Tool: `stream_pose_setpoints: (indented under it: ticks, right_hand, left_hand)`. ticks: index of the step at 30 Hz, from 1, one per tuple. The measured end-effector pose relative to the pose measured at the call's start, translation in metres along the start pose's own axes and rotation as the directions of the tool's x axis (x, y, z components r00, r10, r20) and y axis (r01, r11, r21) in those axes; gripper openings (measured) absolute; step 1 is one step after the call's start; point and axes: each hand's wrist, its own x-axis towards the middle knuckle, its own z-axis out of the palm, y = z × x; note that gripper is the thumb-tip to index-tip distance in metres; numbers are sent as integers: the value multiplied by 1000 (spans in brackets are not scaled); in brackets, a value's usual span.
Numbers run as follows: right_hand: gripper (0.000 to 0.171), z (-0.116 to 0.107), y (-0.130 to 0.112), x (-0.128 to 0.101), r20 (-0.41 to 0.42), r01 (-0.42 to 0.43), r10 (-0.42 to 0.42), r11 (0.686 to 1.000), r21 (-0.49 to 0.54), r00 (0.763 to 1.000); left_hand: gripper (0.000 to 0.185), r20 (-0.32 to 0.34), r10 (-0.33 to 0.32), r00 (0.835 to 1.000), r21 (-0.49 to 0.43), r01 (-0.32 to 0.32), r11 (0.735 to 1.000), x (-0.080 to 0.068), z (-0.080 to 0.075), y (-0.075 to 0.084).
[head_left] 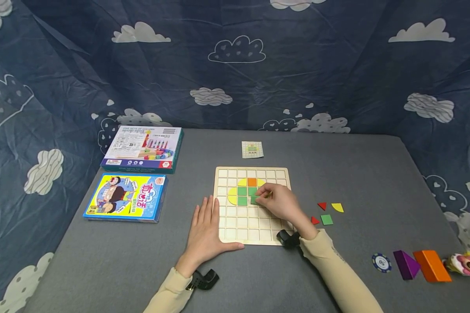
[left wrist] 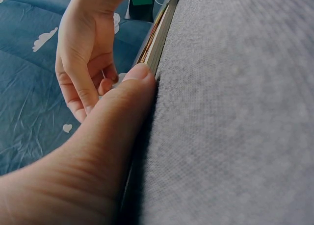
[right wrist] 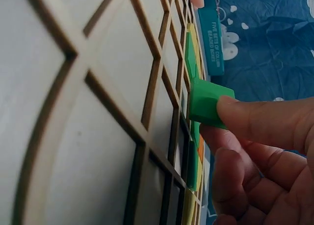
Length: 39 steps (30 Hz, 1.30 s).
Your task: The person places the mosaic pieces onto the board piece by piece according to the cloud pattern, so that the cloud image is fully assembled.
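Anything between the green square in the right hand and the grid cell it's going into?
Nothing visible. The right hand pinches the green square just over the wooden grid board, beside the green pieces already seated. The left hand rests at the board's left edge.

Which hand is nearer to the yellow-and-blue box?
Left. The left hand rests at the board's left edge, close to the yellow-and-blue box; the right hand is farther right.

My left hand (head_left: 205,230) blocks the grid board's (head_left: 254,239) left edge. Open grey table (head_left: 376,174) right of it, bar loose tiles (head_left: 327,213). Boxes (head_left: 141,174) sit far left.
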Motion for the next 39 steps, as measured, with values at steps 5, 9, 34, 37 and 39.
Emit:
stream_pose_setpoints:
  ticks: [5,9,34,37,39]
  right_hand:
    - [7,3,-1,1,9,-14,14,1000,-18,1000]
    - [7,5,-2,2,19,-13,14,1000,-18,1000]
    - [4,9,-4,5,1,-19,19,997,-72,1000]
    - [3,9,-3,5,-3,-15,15,997,-77,1000]
    - [3,9,-3,6,-5,-13,13,997,-78,1000]
  left_hand:
    - [135,1,1,1000,7,-1,1000,0,0,0]
    - [135,-18,10,1000,7,-9,1000,-1,1,0]
    - [135,-12,5,1000,-1,-5,1000,-1,-2,1]
    - [135,-14,7,1000,-2,-7,1000,-1,-1,1]
    - [135,-18,9,1000,-2,-9,1000,-1,-1,0]
